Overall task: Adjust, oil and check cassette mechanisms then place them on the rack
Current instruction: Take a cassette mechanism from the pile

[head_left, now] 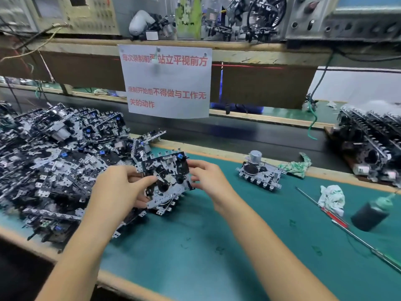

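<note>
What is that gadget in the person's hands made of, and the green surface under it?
The cassette mechanism looks like a thin stamped metal plate, silvery and slightly shiny with punched holes, carrying matt black parts that are probably plastic. Both the left hand and right hand hold it. The work mat looks like dull green rubber or vinyl; I cannot tell which.

Cassette mechanism [167, 177] between both hands' fingers [143, 181], beside heaped mechanisms [54, 159].

Big heap of metal cassette mechanisms [54, 161] on green bench mat [217, 246], left. Single metal mechanism w/ motor [259, 172] center-right; red-handled screwdriver [323, 208] & black oil bottle [371, 213] right; loaded rack [371, 146] far right.
</note>
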The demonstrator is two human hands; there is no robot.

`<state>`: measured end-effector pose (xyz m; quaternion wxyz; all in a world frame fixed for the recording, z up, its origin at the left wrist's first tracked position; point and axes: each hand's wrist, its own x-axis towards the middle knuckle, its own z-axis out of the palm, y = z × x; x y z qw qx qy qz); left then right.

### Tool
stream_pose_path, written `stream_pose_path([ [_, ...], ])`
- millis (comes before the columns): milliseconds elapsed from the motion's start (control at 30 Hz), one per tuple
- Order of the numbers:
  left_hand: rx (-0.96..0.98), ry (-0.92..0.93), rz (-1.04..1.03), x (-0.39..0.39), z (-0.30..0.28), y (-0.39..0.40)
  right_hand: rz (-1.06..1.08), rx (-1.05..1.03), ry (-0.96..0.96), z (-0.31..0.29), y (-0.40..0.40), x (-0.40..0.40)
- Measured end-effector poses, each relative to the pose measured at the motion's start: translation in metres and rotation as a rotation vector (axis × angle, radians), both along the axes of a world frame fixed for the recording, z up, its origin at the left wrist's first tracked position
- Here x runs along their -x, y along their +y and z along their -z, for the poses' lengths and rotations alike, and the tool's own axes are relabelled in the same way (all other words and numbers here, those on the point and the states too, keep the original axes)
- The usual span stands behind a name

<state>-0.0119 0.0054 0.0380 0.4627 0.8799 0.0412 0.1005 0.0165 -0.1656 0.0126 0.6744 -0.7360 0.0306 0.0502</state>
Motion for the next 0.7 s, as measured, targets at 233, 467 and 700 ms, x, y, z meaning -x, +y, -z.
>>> stream_pose_path([
  [233, -0.162, -0.434, 0.404, 0.008, 0.021, -0.083, 0.275, -0.303, -0.013, 0.007, -0.096, 0.056],
  [467, -0.555, -1.204, 0.710, 0.011, 0.088, -0.157, 0.556, -0.464, 0.008, 0.035, -0.183, 0.126],
  [700, -0.584, -1.228, 0.774, 0.013, 0.116, -0.177, 0.629, 0.140, -0.009, 0.077, -0.203, 0.172],
])
